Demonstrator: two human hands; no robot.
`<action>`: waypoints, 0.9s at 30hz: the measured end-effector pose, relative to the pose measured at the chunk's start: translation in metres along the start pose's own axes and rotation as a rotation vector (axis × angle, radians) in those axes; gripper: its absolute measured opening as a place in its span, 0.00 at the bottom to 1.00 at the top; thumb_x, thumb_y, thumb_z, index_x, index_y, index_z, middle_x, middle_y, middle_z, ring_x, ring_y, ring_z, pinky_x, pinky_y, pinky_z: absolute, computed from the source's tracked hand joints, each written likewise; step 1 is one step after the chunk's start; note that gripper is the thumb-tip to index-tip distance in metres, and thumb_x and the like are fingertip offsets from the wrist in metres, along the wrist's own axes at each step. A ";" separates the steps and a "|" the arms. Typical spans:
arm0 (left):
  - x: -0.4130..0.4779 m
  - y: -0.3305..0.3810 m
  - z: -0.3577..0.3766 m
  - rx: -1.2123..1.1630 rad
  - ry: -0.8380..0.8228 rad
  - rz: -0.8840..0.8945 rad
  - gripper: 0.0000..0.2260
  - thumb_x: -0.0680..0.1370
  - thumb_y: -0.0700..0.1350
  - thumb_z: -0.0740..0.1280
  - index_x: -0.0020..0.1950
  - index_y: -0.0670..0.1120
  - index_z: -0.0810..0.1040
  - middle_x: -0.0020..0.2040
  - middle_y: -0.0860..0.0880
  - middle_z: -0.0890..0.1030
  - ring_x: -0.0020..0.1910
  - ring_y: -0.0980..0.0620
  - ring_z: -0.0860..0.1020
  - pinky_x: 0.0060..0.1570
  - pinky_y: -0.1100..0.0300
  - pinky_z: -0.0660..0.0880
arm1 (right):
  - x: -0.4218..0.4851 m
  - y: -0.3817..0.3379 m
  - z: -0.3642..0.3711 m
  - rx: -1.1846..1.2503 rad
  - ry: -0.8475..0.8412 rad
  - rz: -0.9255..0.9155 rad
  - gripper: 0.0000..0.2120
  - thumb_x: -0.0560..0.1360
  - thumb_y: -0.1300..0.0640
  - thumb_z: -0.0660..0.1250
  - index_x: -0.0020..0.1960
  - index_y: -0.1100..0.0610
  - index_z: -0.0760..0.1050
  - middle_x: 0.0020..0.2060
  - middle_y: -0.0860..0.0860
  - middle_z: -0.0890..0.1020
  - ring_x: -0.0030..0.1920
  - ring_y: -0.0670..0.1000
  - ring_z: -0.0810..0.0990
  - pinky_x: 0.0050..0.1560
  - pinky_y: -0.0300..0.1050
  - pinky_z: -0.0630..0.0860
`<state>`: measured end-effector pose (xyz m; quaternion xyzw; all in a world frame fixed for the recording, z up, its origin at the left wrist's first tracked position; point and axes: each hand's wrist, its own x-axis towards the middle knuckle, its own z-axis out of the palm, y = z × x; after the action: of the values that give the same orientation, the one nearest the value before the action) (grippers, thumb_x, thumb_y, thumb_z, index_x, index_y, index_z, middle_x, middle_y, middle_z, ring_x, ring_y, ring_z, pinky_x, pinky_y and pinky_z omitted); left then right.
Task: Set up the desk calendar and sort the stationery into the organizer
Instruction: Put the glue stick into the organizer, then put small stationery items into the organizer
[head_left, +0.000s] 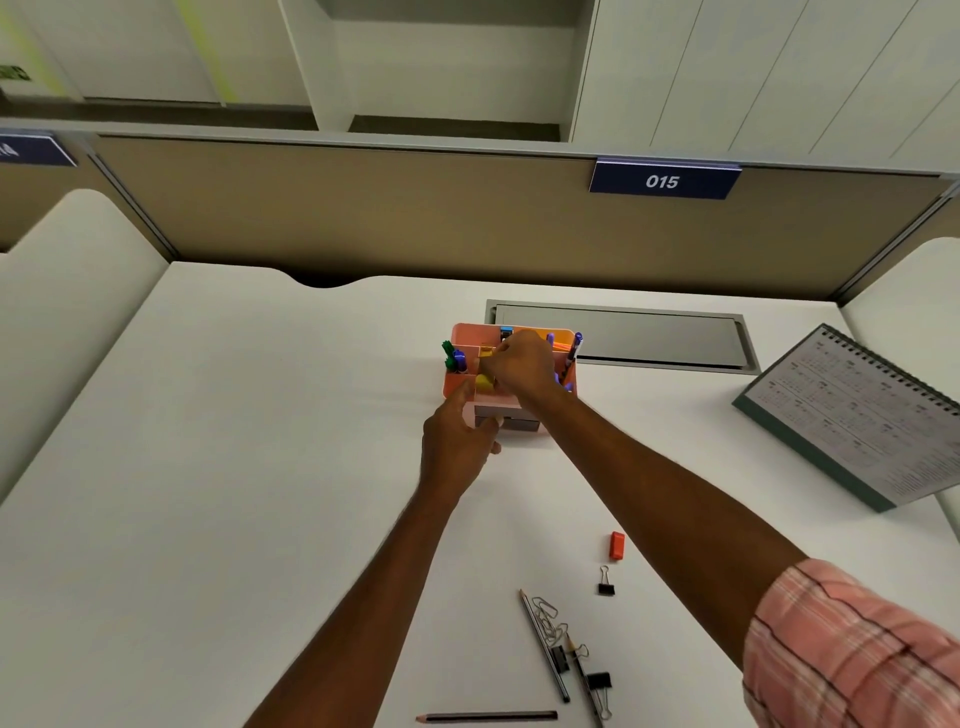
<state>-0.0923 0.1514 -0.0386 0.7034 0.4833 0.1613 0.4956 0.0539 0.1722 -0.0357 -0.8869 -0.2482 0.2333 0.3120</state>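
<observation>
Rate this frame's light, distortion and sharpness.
Head view: soft even light, no glare, faint shadows on the desk; wide-angle lens bows the partition; left hand and right hand at the organizer slightly blurred; calendar print too small to read, sign 015 legible.

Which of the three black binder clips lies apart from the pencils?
The binder clip just below the orange block, lying alone; the other two clips lie against the pencils, closer to the person.
</observation>
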 end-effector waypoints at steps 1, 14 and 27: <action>0.000 0.000 0.000 -0.003 0.007 -0.001 0.29 0.79 0.47 0.73 0.79 0.54 0.67 0.66 0.48 0.82 0.38 0.52 0.86 0.42 0.53 0.86 | 0.000 0.000 -0.001 0.003 0.004 0.001 0.20 0.76 0.46 0.74 0.57 0.61 0.81 0.47 0.54 0.83 0.43 0.50 0.79 0.38 0.36 0.68; -0.045 -0.002 0.014 -0.205 0.163 0.072 0.22 0.79 0.43 0.72 0.72 0.56 0.75 0.66 0.52 0.81 0.55 0.47 0.85 0.52 0.46 0.85 | -0.071 0.032 -0.050 0.267 -0.086 -0.068 0.06 0.77 0.55 0.75 0.51 0.57 0.84 0.46 0.51 0.85 0.45 0.51 0.84 0.46 0.43 0.83; -0.125 -0.030 0.094 -0.025 -0.312 -0.014 0.13 0.79 0.43 0.69 0.62 0.54 0.83 0.55 0.56 0.85 0.55 0.58 0.82 0.57 0.61 0.79 | -0.167 0.195 -0.083 0.078 -0.071 -0.046 0.06 0.75 0.60 0.75 0.52 0.54 0.85 0.45 0.45 0.85 0.42 0.43 0.83 0.43 0.30 0.77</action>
<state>-0.1017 -0.0035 -0.0751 0.7102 0.4034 0.0529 0.5745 0.0306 -0.0951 -0.0652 -0.8593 -0.2703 0.2670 0.3424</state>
